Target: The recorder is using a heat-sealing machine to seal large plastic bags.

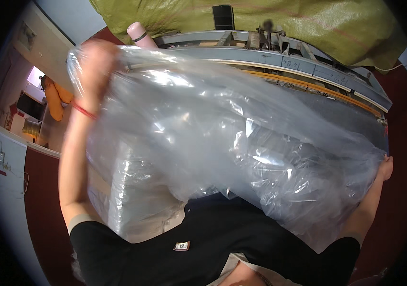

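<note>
A large, crinkled sheet of clear plastic film (pixel 194 114) stretches across the view between my raised arms. My left hand (pixel 97 66), smeared by motion, is up at the upper left, closed on one end of the film, with some film around its fingers. Out at the far right, my right hand (pixel 386 168) grips the opposite edge, fingers closed. The film sags between them over the front of my black shirt. Beneath its left part stands a stack wrapped in clear plastic (pixel 132 190), partly hidden by the film.
Behind the film runs a long grey metal machine frame (pixel 270 58) with orange strips (pixel 308 84) along it. A pink bottle (pixel 141 35) stands at its left end. A yellow-green tarp (pixel 308 28) hangs beyond. A doorway opens at left; the floor (pixel 43 190) is dark red.
</note>
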A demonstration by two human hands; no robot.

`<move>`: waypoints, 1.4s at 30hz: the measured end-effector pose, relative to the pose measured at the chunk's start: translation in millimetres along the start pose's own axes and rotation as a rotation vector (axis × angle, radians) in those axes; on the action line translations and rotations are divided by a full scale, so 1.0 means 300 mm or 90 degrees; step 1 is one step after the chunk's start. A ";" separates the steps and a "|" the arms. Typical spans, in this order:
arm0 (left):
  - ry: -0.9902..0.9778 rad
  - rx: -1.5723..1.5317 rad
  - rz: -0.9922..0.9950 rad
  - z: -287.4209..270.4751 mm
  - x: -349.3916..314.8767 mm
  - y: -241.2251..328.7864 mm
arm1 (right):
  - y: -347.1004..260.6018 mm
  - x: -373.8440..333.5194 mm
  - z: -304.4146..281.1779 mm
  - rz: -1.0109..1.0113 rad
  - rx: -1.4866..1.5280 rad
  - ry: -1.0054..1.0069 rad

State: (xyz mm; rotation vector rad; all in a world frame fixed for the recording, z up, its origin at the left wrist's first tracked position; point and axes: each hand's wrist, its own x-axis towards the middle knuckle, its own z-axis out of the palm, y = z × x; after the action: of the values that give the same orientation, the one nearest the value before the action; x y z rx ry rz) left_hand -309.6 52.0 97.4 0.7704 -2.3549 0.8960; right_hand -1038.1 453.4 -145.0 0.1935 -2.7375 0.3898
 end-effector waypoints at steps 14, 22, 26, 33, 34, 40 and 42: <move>-0.368 -0.266 -0.157 0.316 -0.418 0.239 | 0.082 0.068 0.079 -0.027 0.026 -0.003; -0.283 -0.343 -0.055 0.447 -0.369 0.446 | 0.079 0.065 0.080 -0.012 0.050 -0.014; -0.252 -0.366 -0.161 0.451 -0.353 0.456 | 0.088 0.065 0.075 -0.013 0.089 -0.020; -0.199 -0.276 -0.353 0.579 -0.238 0.443 | 0.242 0.169 0.154 0.076 0.747 -0.067; -0.151 -0.321 -0.378 0.595 -0.240 0.438 | 0.258 0.177 0.140 0.077 0.746 -0.065; -0.132 -0.358 -0.297 0.668 -0.283 0.384 | 0.279 0.195 -0.084 0.080 0.834 -0.090; -0.109 -0.312 -0.264 0.690 -0.281 0.361 | 0.230 0.178 -0.166 0.032 0.831 -0.071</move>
State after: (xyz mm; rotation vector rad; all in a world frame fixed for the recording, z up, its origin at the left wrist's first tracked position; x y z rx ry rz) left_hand -371.6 -0.3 -137.3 1.0915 -2.2849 0.0739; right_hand -1083.2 529.4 -97.3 0.4581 -2.1203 2.1299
